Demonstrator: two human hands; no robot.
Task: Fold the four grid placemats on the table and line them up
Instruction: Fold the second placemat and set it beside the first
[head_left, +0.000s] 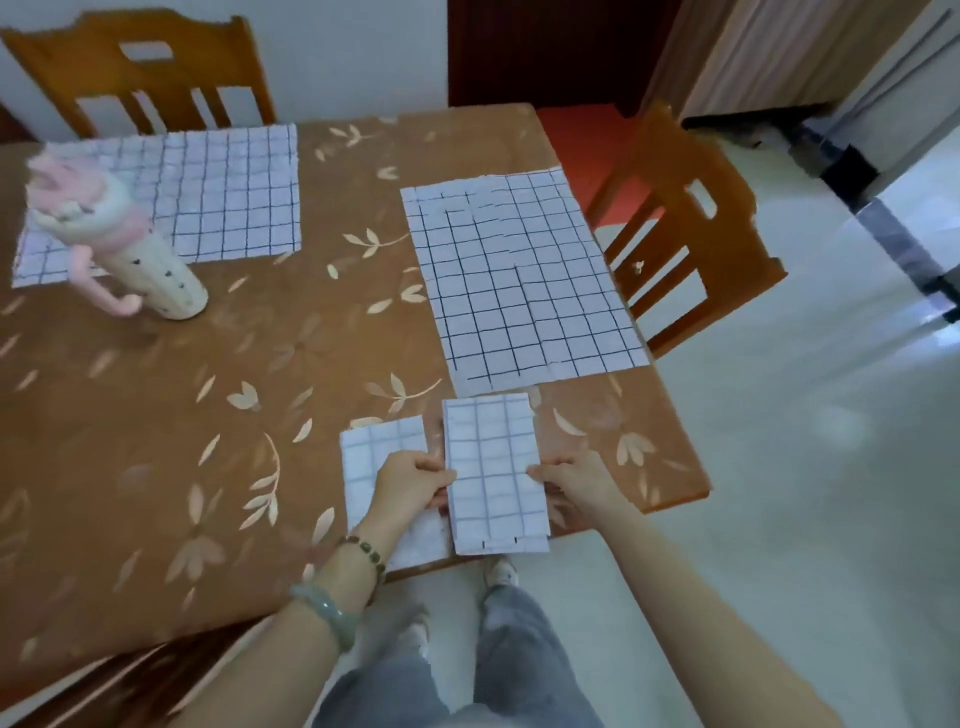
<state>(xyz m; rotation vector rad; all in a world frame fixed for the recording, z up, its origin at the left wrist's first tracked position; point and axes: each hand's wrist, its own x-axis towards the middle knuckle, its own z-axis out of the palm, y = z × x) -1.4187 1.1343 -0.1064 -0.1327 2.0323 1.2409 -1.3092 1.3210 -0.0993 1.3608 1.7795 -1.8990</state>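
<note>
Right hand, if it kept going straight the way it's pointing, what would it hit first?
The folded placemat that the right hand pinches at its right edge. Past that, the line runs to the left hand gripping the opposite edge, though heights are hard to judge.

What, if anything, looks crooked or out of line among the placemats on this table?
The right folded placemat, held at its sides by the left hand and right hand, reaches farther up the table than the left folded placemat beside it, so their far ends are not level.
</note>
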